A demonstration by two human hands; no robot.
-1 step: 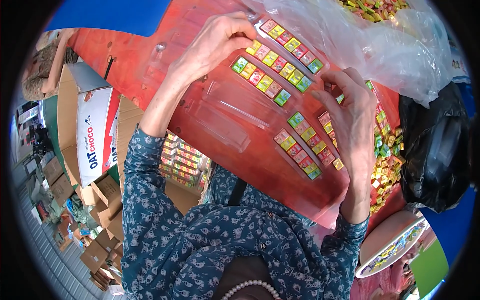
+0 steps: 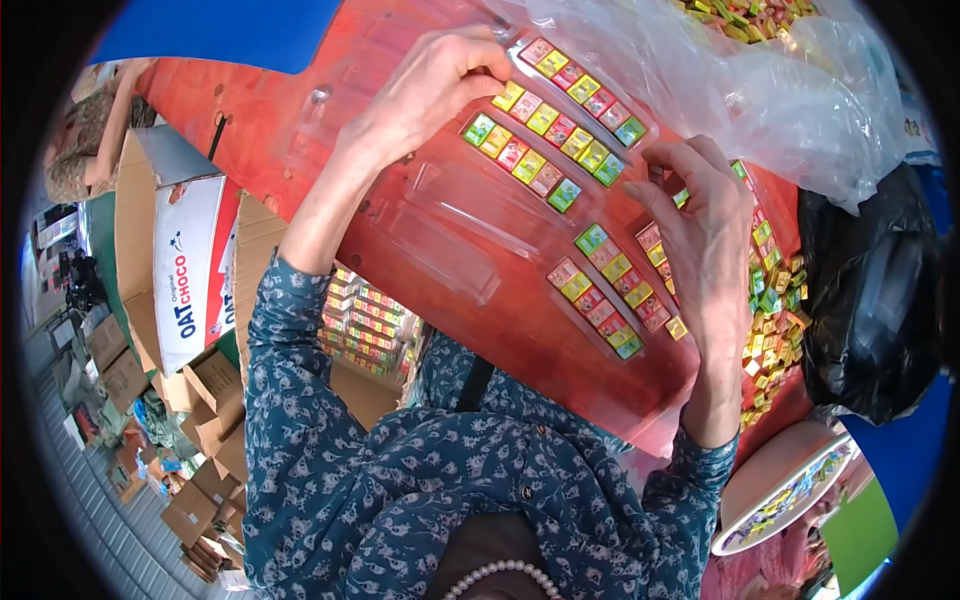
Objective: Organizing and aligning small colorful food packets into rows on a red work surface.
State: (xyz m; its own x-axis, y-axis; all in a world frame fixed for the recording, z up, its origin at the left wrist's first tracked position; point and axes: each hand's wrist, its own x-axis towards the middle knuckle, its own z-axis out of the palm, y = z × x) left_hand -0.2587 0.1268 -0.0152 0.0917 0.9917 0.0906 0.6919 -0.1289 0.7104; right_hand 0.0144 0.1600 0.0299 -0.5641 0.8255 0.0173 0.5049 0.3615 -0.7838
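Note:
Rows of small square-faced wrapped pieces (image 2: pixel 542 118), red, yellow and green, lie in a clear plastic tray (image 2: pixel 450 215) on the red table. My left hand (image 2: pixel 430 95) is closed in a pinch, its fingertips at the yellow piece (image 2: pixel 508 95) that ends the middle row. At that row's other end is my right hand (image 2: pixel 705 205), thumb and bent fingers apart, holding nothing that I can see. Below it, more rows (image 2: pixel 596 307) fill part of a second clear tray, partly hidden by the hand. One loose yellow piece (image 2: pixel 677 328) lies by my right wrist.
A heap of loose pieces (image 2: pixel 770 350) is right of my forearm, beside a black plastic bag (image 2: pixel 870 300). Clear plastic sheeting (image 2: pixel 760 90) covers the far right. An open carton (image 2: pixel 185 270) stands left, and a white basin (image 2: pixel 735 545) is at lower right.

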